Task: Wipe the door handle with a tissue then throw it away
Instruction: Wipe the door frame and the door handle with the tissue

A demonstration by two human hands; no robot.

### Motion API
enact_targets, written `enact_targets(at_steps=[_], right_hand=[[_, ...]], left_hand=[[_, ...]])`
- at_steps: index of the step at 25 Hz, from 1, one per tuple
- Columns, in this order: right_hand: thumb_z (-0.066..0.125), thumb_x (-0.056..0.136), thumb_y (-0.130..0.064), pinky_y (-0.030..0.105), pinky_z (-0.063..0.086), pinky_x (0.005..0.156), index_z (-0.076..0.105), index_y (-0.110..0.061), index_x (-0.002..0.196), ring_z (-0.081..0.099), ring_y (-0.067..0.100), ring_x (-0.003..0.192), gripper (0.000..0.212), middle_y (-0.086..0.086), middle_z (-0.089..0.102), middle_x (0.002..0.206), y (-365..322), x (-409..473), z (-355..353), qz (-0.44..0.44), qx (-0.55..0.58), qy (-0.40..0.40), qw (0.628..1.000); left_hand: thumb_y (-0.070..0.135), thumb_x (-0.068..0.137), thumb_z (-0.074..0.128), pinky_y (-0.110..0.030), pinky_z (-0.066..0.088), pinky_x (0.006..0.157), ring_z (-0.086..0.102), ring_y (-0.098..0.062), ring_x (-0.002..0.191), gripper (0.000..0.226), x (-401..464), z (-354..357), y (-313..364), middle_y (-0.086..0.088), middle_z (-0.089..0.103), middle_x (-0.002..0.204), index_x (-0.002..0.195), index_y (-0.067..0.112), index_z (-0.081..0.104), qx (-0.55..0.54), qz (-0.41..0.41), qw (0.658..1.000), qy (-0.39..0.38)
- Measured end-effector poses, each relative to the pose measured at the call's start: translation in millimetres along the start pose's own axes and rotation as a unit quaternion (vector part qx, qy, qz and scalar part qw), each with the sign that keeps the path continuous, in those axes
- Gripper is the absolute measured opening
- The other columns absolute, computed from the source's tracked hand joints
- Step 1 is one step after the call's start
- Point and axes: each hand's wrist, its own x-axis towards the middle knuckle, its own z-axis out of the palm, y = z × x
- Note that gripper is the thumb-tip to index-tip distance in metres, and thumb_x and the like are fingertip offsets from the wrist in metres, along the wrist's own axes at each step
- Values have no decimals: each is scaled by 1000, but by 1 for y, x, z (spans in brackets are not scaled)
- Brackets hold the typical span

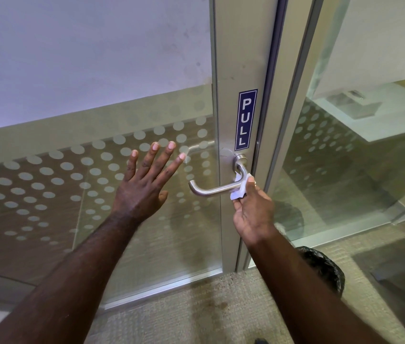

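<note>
A brushed steel lever door handle [211, 190] sticks out from the metal door frame [241, 58], below a blue PULL sticker [245, 120]. My right hand [252, 214] pinches a white tissue [239, 188] against the handle's right end, near the bend by the frame. My left hand [146, 180] lies flat with fingers spread on the glass door panel [72, 182], left of the handle, holding nothing.
The glass carries frosted dots and a frosted upper band. A second glass panel [345, 157] stands to the right of the frame. A bin with a black liner [325, 269] sits on the beige carpet [196, 306], partly hidden behind my right forearm.
</note>
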Motion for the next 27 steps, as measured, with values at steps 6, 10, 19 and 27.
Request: enact_targets(at_steps=[6, 10, 19, 27], right_hand=[[60, 94, -15, 31, 45, 68, 69, -4, 77, 56, 20, 66, 22, 10, 65, 72, 26, -10, 2, -61, -53, 68, 994], [57, 96, -14, 21, 40, 57, 66, 0, 67, 48, 16, 56, 33, 10, 58, 63, 60, -27, 11, -91, -42, 45, 994], [61, 93, -21, 22, 46, 57, 69, -7, 66, 56, 10, 54, 31, -4, 64, 55, 96, -36, 28, -90, 9, 81, 993], [61, 92, -10, 36, 53, 78, 72, -11, 60, 65, 19, 73, 34, 4, 71, 66, 114, -70, 42, -18, -18, -66, 998]], left_hand=[[32, 65, 85, -47, -14, 122, -14, -21, 154, 128, 0, 4, 0, 3, -18, 167, 160, 28, -1, -6, 0, 1000, 8], [30, 65, 85, -46, -14, 122, -15, -20, 154, 128, -1, 3, -1, 5, -18, 167, 160, 28, 0, -11, 3, 1000, 10], [27, 62, 84, -45, -14, 122, -13, -18, 154, 126, -2, 5, -2, 6, -16, 167, 160, 28, 5, -15, 10, 1000, 17], [28, 69, 81, -46, -10, 123, -7, -20, 155, 119, -3, 7, -4, 4, -12, 168, 160, 27, 5, -11, 21, 999, 37]])
